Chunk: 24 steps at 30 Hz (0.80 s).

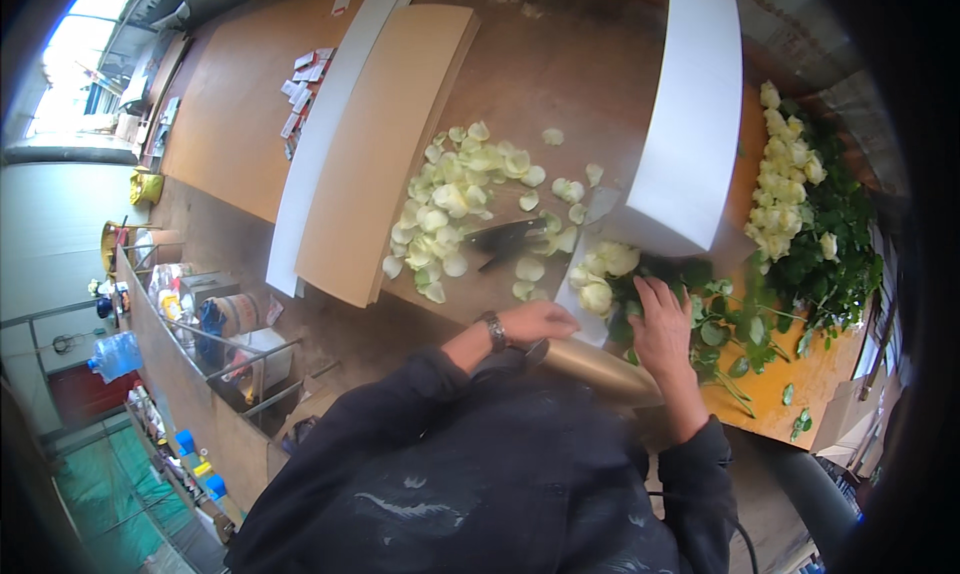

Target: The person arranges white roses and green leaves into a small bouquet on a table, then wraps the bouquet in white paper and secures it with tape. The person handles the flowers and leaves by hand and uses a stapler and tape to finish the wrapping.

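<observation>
Cream-white roses (pixel 603 269) lie bunched on a pale sheet (pixel 592 324) at the table's near edge, their leafy stems running to the right. My right hand (pixel 663 324) rests on the leaves beside these blooms, fingers apart. My left hand (pixel 537 322) is on the left of the sheet, fingers closed together; what they hold, if anything, is hidden. Below both hands, a curved brown sheet (pixel 600 369) lies against my body. Loose pale petals (pixel 450 204) are heaped left of the roses, with a dark flat object (pixel 505 238) among them.
A white box-like block (pixel 690 124) stands beyond the roses. Many more cream roses (pixel 785 194) with dense foliage lie at the right. Stacked brown boards (pixel 385 154) edge the petals at left. Small cartons (pixel 305 89) sit farther left; a metal-framed cart (pixel 250 374) stands below.
</observation>
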Tool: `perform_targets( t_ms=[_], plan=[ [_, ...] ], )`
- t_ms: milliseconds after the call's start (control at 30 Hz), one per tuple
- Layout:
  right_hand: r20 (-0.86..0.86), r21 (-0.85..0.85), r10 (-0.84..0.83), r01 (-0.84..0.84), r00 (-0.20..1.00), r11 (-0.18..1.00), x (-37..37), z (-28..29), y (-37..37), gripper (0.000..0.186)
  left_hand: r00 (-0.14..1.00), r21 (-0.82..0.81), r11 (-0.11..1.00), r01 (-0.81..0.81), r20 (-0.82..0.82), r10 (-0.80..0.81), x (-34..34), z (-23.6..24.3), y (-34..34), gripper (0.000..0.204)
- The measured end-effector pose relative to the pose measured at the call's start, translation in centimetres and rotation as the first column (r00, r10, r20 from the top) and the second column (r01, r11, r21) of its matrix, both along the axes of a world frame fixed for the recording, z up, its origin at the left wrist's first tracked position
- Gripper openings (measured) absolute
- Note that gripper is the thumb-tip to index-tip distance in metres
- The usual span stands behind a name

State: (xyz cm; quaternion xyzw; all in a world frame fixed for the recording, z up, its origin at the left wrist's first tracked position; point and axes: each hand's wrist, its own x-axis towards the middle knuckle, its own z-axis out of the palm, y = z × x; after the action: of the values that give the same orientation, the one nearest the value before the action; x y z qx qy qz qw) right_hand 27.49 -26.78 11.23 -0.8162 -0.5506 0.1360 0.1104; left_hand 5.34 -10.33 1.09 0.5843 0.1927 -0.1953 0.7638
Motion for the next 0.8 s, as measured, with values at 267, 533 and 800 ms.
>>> perform_targets(
  t_ms=[267,533,800],
  plan=[
    [-0.214,-0.12,-0.008,-0.019,0.977,0.993,0.1,-0.4,-1.3,0.032,0.93,-0.284,0.89,-0.355,-0.204,0.306,1.5,-1.6,-0.9,0.02],
    [-0.139,-0.036,-0.183,0.18,0.973,0.983,1.6,-1.0,-1.7,0.041,0.846,-0.431,0.729,-0.532,-0.236,0.478,2.2,-0.3,-1.1,0.023],
    [-0.08,0.05,-0.034,0.038,0.996,0.998,2.4,-2.4,-1.9,0.031,0.906,-0.443,0.79,-0.423,-0.194,0.377,2.5,-0.8,-0.7,0.014]
  ],
)
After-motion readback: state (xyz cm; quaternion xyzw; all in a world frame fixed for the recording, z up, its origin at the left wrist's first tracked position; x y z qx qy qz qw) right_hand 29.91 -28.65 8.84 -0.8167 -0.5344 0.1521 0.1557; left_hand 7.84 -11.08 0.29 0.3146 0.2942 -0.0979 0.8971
